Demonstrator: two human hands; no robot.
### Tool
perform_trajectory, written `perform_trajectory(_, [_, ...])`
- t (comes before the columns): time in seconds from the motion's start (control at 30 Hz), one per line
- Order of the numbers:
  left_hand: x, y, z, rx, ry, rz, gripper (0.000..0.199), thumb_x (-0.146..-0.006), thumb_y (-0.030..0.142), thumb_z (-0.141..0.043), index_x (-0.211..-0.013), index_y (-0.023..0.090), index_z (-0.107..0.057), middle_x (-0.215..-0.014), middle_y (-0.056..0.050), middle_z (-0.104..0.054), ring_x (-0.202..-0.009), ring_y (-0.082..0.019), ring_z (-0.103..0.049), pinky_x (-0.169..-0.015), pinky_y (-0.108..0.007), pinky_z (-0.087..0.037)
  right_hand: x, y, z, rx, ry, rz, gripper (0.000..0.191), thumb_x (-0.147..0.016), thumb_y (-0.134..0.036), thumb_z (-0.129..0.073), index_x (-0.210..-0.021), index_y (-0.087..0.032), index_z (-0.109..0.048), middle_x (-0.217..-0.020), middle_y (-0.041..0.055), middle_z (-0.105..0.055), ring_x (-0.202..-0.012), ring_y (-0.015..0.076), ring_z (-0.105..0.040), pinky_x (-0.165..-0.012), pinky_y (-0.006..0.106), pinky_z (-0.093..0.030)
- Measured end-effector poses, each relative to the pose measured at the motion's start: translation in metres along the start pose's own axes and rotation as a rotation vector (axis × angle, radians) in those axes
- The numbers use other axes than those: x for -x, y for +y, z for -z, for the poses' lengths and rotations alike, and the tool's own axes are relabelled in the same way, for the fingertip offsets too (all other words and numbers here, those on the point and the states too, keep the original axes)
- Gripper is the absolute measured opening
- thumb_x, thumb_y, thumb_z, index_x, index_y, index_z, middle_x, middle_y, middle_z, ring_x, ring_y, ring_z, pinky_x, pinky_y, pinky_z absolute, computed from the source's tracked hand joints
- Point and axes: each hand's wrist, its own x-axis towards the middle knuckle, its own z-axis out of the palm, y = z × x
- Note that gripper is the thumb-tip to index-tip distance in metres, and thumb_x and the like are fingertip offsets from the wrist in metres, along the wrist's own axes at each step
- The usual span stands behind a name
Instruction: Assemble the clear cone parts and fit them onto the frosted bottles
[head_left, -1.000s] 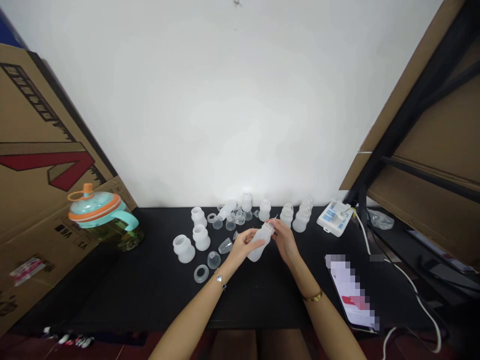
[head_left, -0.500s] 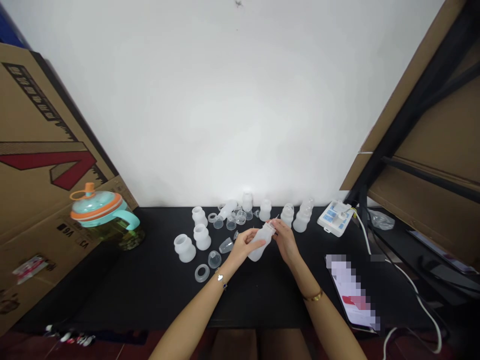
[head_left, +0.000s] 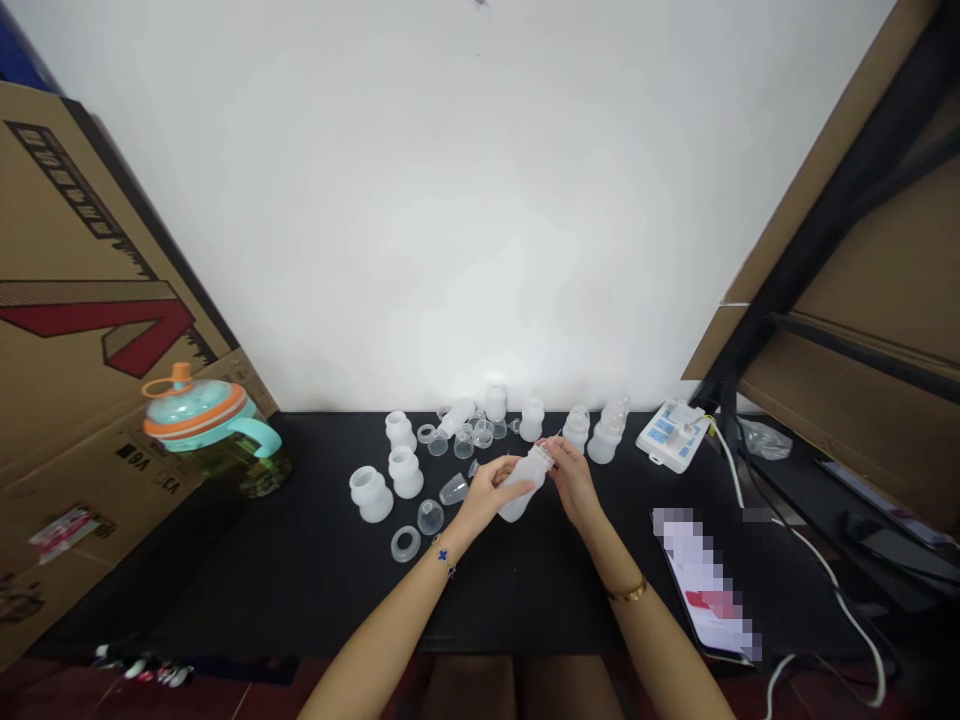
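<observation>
Your left grip (head_left: 487, 488) clasps the bottle (head_left: 529, 471), left of the phone (head_left: 705, 585); your right grip (head_left: 571, 475) pinches at its neck. Too hard a left squeeze could dent it and make the neck slip.

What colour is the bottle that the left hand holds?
The bottle is translucent white; it shows best in the head view.

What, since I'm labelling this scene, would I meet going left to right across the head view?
Teal-lidded jug, nearest open white bottle, clear dome, left hand, held white bottle, right hand, white-and-blue box, crumpled clear plastic.
</observation>
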Motion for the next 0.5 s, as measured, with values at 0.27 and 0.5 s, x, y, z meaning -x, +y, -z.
perform_trajectory(0.27, [0.0,0.002,0.0,-0.009,-0.01,0.0,0.046,-0.071,0.04,-0.085,-0.107,0.016,-0.071,-0.102,-0.009,-0.075,-0.096,-0.026,-0.07,-0.085,-0.033,-0.053,0.002,-0.003,-0.003,0.004,-0.007,-0.004,0.031,-0.072,-0.053,-0.082,-0.078,-0.024,-0.072,-0.092,0.0036,-0.072,-0.081,0.0218,-0.061,-0.069,0.032,-0.047])
perform_trajectory(0.5, [0.001,0.005,0.0,0.052,-0.013,0.024,0.044,-0.071,0.041,-0.085,-0.105,0.016,-0.072,-0.103,-0.009,-0.075,-0.101,-0.026,-0.069,-0.089,-0.033,-0.051,0.006,-0.01,-0.002,-0.005,-0.1,-0.022,0.036,-0.083,-0.055,-0.069,-0.102,-0.026,-0.078,-0.12,0.0055,-0.071,-0.109,0.03,-0.06,-0.081,0.036,-0.048])
